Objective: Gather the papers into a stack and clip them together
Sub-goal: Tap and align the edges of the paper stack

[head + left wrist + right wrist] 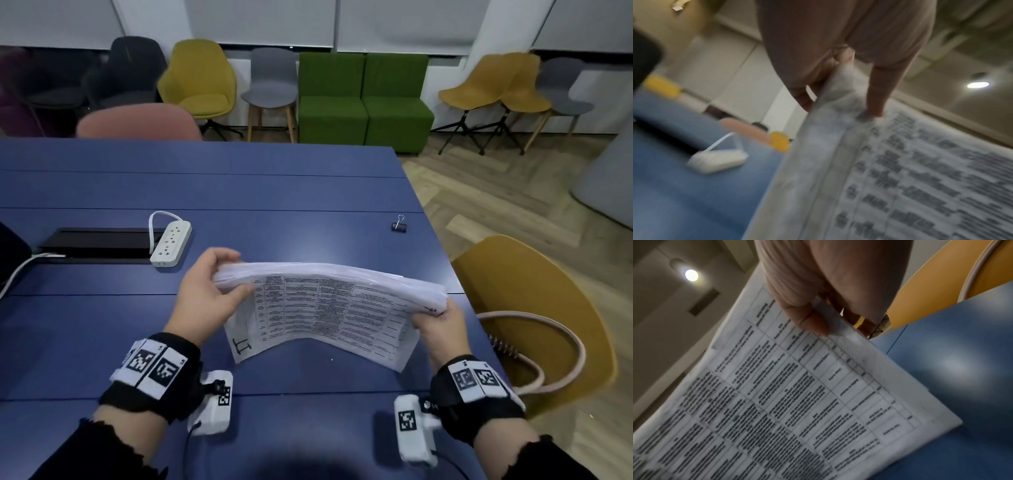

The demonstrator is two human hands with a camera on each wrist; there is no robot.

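A stack of printed papers (322, 308) with tables of text is held up off the blue table (239, 192), tilted toward me and bowed in the middle. My left hand (219, 284) grips the stack's left end, thumb on the front sheet and fingers behind. My right hand (435, 318) pinches the right end the same way. The left wrist view shows my left hand (838, 91) on the papers (900, 178), blurred. In the right wrist view my right hand (818, 308) pinches the sheet edge (797, 394). A black binder clip (399, 225) lies on the table at the far right, apart from both hands.
A white power strip (170, 243) with a looped cable lies at the left beside a black cable tray (99, 243). A yellow chair (534, 308) stands close to the table's right edge. More chairs and a green sofa (363, 99) line the far wall.
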